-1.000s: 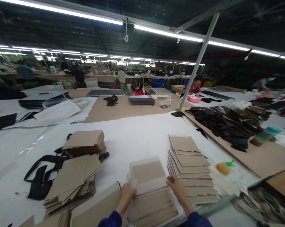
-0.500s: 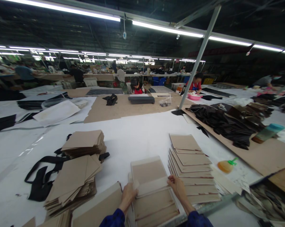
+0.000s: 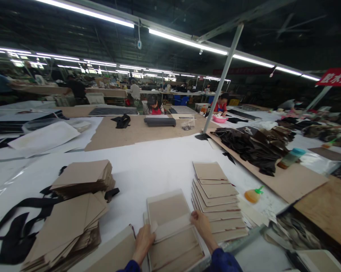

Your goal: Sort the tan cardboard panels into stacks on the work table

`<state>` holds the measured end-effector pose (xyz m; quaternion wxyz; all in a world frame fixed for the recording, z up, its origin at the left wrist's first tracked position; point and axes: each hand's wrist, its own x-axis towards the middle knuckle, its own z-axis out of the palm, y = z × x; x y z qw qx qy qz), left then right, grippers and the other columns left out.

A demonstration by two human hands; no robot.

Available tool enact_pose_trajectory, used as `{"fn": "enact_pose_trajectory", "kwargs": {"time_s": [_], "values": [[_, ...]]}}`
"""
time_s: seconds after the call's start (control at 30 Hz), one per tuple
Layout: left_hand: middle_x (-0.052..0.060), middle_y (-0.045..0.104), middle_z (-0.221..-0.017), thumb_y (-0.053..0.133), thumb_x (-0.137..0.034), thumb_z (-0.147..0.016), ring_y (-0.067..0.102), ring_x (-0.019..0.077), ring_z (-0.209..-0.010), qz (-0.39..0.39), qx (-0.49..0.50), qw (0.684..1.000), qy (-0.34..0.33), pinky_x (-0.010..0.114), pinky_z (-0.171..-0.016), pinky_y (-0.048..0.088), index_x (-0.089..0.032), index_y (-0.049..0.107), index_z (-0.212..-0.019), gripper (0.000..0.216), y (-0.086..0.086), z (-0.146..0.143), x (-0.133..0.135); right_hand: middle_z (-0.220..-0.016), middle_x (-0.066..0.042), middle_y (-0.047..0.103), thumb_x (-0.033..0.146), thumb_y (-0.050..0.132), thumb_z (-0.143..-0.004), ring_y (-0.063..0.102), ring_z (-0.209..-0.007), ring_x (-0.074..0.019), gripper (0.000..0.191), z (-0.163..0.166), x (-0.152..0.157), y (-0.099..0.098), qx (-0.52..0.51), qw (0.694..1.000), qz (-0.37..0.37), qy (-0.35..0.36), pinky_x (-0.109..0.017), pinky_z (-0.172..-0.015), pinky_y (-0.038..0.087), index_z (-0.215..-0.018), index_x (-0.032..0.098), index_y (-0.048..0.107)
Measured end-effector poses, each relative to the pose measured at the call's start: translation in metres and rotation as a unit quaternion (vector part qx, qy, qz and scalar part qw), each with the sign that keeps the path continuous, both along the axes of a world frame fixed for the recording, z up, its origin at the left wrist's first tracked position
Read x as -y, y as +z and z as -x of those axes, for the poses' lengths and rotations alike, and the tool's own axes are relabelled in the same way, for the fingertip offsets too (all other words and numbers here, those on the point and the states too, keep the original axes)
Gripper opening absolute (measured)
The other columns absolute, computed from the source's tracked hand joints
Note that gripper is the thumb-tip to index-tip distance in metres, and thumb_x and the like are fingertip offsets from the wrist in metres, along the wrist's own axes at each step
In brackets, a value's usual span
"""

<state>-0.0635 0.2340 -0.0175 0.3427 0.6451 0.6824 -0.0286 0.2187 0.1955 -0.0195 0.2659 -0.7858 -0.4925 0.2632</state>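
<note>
In front of me lies a beige board panel (image 3: 169,210) with a pale edge. Across its near part runs a whitish, translucent sheet (image 3: 173,229). My left hand (image 3: 143,241) is closed at the sheet's left end, with a small pale corner showing past the fingertips. At the right end, my right hand (image 3: 202,226) pinches the sheet's edge between thumb and fingers. Closer to me, overlapping beige panels (image 3: 176,251) show brown-stained edges. Another pale-edged panel (image 3: 113,251) lies left of my left hand.
Stacks of beige boards (image 3: 68,223) stand left beside black straps (image 3: 16,223). To the right are a fanned row of panels (image 3: 218,190) and an orange squeeze bottle (image 3: 253,195) with a green spout. A metal post (image 3: 223,77) rises beyond. Co-workers sit farther back.
The whole view has swung to the right, bringing a red sign into sight. Both hands keep their hold at the two ends of the sheet, with little movement over the panel.
</note>
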Motion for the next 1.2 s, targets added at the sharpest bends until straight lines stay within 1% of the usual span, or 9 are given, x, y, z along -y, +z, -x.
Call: {"fn": "enact_pose_trajectory", "kwargs": {"time_s": [0.27,0.6,0.67,0.73,0.8,0.9,0.97,1.1,1.2], "values": [[0.014,0.063,-0.113,0.046,-0.020,-0.077,0.056,0.0237,-0.110,-0.003,-0.016,1.000,-0.008,0.028,-0.083,0.041,-0.013,0.056,-0.105,0.031,-0.001,0.000,-0.001,-0.073,-0.001,0.068,0.020,0.052,-0.067,0.063,-0.071,-0.0177,0.017,0.002,0.004,0.001,0.023,1.000,0.019,0.000,-0.026,-0.063,0.039,-0.082,0.021,0.061],[0.015,0.062,-0.113,0.047,-0.016,-0.076,0.055,0.0243,-0.110,-0.006,-0.011,1.000,-0.013,0.031,-0.087,0.040,-0.010,0.056,-0.105,0.031,0.003,-0.001,-0.001,-0.073,0.000,0.067,0.016,0.052,-0.070,0.062,-0.072,-0.0166,0.016,0.009,0.004,0.008,0.059,0.997,0.051,0.016,-0.025,-0.062,0.036,-0.083,0.023,0.060],[0.015,0.062,-0.113,0.047,-0.015,-0.077,0.055,0.0232,-0.110,-0.005,-0.007,1.000,-0.008,0.033,-0.089,0.040,-0.009,0.056,-0.105,0.029,0.003,-0.002,-0.001,-0.080,-0.002,0.067,0.016,0.053,-0.070,0.061,-0.076,-0.0182,0.017,0.010,0.004,0.009,0.072,0.995,0.062,0.012,-0.026,-0.063,0.036,-0.086,0.022,0.058],[0.015,0.062,-0.114,0.046,-0.013,-0.078,0.054,0.0230,-0.111,-0.005,0.001,1.000,-0.003,0.033,-0.091,0.039,-0.008,0.056,-0.104,0.028,0.003,-0.003,0.000,-0.092,-0.005,0.066,0.018,0.056,-0.069,0.061,-0.084,-0.0198,0.020,0.008,0.002,0.009,0.087,0.994,0.069,0.006,-0.027,-0.067,0.037,-0.089,0.020,0.057],[0.017,0.061,-0.115,0.046,-0.012,-0.077,0.054,0.0232,-0.112,-0.006,0.012,1.000,0.003,0.030,-0.092,0.038,-0.007,0.053,-0.109,0.033,0.003,-0.004,0.001,-0.098,-0.007,0.064,0.019,0.060,-0.069,0.060,-0.089,-0.0206,0.023,0.004,-0.001,0.009,0.092,0.993,0.079,0.006,-0.028,-0.070,0.039,-0.091,0.019,0.056],[0.015,0.063,-0.114,0.049,-0.014,-0.076,0.057,0.0214,-0.108,-0.009,0.035,0.999,0.014,0.025,-0.088,0.039,-0.009,0.045,-0.120,0.045,0.006,-0.004,0.000,-0.085,-0.004,0.065,0.019,0.065,-0.068,0.061,-0.082,-0.0193,0.025,-0.004,-0.007,0.008,0.082,0.990,0.112,0.018,-0.030,-0.071,0.042,-0.091,0.017,0.058],[0.013,0.065,-0.111,0.051,-0.015,-0.074,0.059,0.0206,-0.105,-0.008,0.050,0.999,0.021,0.024,-0.085,0.041,-0.011,0.043,-0.121,0.048,0.007,-0.002,-0.001,-0.081,-0.002,0.064,0.023,0.067,-0.071,0.061,-0.080,-0.0178,0.022,-0.009,-0.011,0.007,0.075,0.988,0.134,0.027,-0.032,-0.073,0.045,-0.091,0.016,0.059],[0.012,0.068,-0.104,0.054,-0.013,-0.068,0.062,0.0211,-0.099,-0.001,0.068,0.997,0.035,0.023,-0.079,0.044,-0.013,0.048,-0.114,0.046,0.006,0.000,-0.004,-0.089,-0.002,0.064,0.032,0.059,-0.083,0.060,-0.083,-0.0158,0.020,-0.013,-0.016,0.006,0.056,0.985,0.158,0.049,-0.037,-0.077,0.049,-0.090,0.014,0.061],[0.012,0.068,-0.102,0.054,-0.010,-0.065,0.064,0.0209,-0.096,0.004,0.081,0.996,0.045,0.023,-0.075,0.046,-0.012,0.048,-0.115,0.050,0.003,0.000,-0.006,-0.090,-0.002,0.064,0.033,0.056,-0.086,0.061,-0.077,-0.0138,0.022,-0.014,-0.017,0.007,0.028,0.984,0.168,0.050,-0.032,-0.069,0.052,-0.094,0.014,0.061]]}}
